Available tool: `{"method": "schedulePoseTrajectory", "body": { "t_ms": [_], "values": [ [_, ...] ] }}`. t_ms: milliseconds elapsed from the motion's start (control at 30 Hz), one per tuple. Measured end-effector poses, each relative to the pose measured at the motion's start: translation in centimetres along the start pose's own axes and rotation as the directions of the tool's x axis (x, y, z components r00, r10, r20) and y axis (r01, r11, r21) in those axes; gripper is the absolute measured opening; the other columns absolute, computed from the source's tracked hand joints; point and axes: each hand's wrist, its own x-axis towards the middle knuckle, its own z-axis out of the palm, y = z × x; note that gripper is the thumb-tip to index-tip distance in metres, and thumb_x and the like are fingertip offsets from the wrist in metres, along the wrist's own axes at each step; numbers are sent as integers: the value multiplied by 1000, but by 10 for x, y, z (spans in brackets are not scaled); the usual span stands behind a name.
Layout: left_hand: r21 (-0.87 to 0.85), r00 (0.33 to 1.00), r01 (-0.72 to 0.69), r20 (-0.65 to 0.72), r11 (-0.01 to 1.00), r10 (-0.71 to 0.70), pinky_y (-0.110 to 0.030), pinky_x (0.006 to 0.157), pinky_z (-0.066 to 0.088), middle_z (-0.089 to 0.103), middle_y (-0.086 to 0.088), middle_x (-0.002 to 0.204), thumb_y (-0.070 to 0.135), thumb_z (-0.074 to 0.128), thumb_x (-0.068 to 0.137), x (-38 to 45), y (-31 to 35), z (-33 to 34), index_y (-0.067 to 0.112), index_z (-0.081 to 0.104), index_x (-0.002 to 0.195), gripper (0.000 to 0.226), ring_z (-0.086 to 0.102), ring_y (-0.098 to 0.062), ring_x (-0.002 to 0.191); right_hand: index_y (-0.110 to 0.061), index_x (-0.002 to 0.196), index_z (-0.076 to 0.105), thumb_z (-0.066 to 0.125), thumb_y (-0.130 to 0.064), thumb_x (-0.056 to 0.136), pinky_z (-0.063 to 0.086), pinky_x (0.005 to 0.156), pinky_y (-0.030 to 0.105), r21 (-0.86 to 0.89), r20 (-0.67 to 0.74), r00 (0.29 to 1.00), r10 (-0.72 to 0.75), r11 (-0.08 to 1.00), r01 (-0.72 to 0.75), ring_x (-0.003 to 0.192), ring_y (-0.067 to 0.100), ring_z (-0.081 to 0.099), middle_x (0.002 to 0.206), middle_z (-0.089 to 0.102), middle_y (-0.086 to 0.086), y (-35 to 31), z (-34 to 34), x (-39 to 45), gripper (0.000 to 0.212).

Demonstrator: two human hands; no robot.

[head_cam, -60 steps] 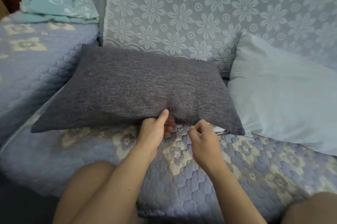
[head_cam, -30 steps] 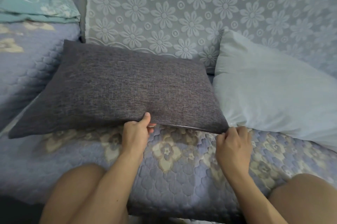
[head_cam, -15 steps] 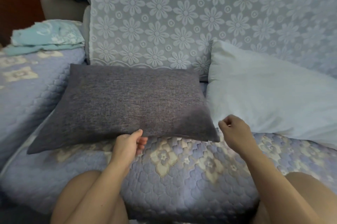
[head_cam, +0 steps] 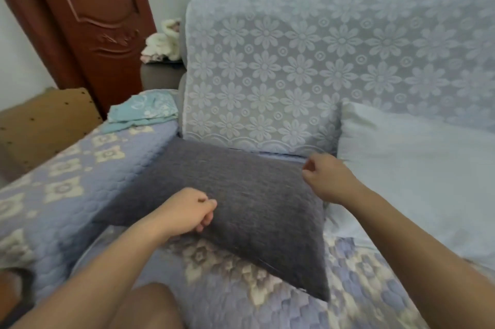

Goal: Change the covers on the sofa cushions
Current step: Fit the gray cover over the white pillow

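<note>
A dark grey cushion (head_cam: 241, 194) lies at an angle on the sofa's quilted seat (head_cam: 241, 291), with its near edge raised. My left hand (head_cam: 187, 210) grips that near edge, thumb on top and fingers curled underneath. At the cushion's far right corner my right hand (head_cam: 326, 178) has its fingers curled and appears to pinch the fabric. A bare white pillow (head_cam: 415, 181) leans against the sofa back on the right, touching the grey cushion's right side.
Folded turquoise cloth (head_cam: 142, 111) sits on the quilted armrest (head_cam: 67, 181) at the left. White floral lace (head_cam: 267, 74) drapes the sofa back. A dark red door (head_cam: 93, 20), a cardboard box (head_cam: 45, 119) and a heap of pale cloth (head_cam: 163, 42) stand beyond the armrest.
My right hand moved from the cushion's near right corner up to its far right corner. The cushion has swung round with its near edge lifted. My left hand kept its grip.
</note>
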Motion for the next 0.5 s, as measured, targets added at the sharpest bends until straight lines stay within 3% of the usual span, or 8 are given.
{"method": "schedulePoseTrajectory", "body": {
  "t_ms": [133, 267, 333, 433, 500],
  "values": [
    [299, 968, -49, -223, 953, 120, -36, 75, 55, 68, 4, 75, 38, 53, 98, 44, 4, -40, 19, 63, 75, 31, 65, -19, 76, -12, 95, 64, 51, -21, 96, 51, 71, 36, -17, 87, 984, -154, 988, 156, 82, 25, 60, 93, 64, 8, -57, 16, 62, 16],
    [411, 924, 18, -355, 912, 142, -39, 78, 52, 68, -3, 98, 39, 45, 102, 121, -25, -55, 21, 60, 91, 26, 63, -29, 93, -8, 102, 67, 53, -23, 93, 52, 83, 37, -83, 74, 971, -228, 969, 234, 99, 34, 63, 108, 68, 16, -106, 76, 146, 22],
    [508, 941, 107, -329, 855, 77, -39, 79, 49, 68, -14, 112, 38, 40, 103, 174, -50, -48, 17, 62, 99, 30, 64, -36, 102, -8, 109, 65, 50, -30, 96, 50, 87, 38, -120, 57, 957, -285, 950, 290, 107, 37, 62, 117, 66, 21, -123, 120, 193, 30],
    [598, 980, 167, -187, 784, -67, -40, 96, 50, 60, -24, 135, 35, 38, 101, 239, -65, -48, 4, 62, 124, 46, 60, -40, 117, -8, 113, 62, 44, -41, 100, 47, 89, 40, -127, 78, 930, -358, 922, 366, 110, 38, 59, 121, 62, 23, -140, 170, 245, 40],
    [586, 969, 181, -242, 790, -42, -39, 94, 48, 59, -23, 136, 35, 41, 99, 282, -73, -64, 6, 62, 127, 46, 60, -38, 118, -5, 110, 61, 43, -39, 102, 46, 84, 39, -67, 121, 919, -374, 921, 384, 107, 38, 59, 118, 63, 24, -147, 209, 271, 39]
  ]
}}
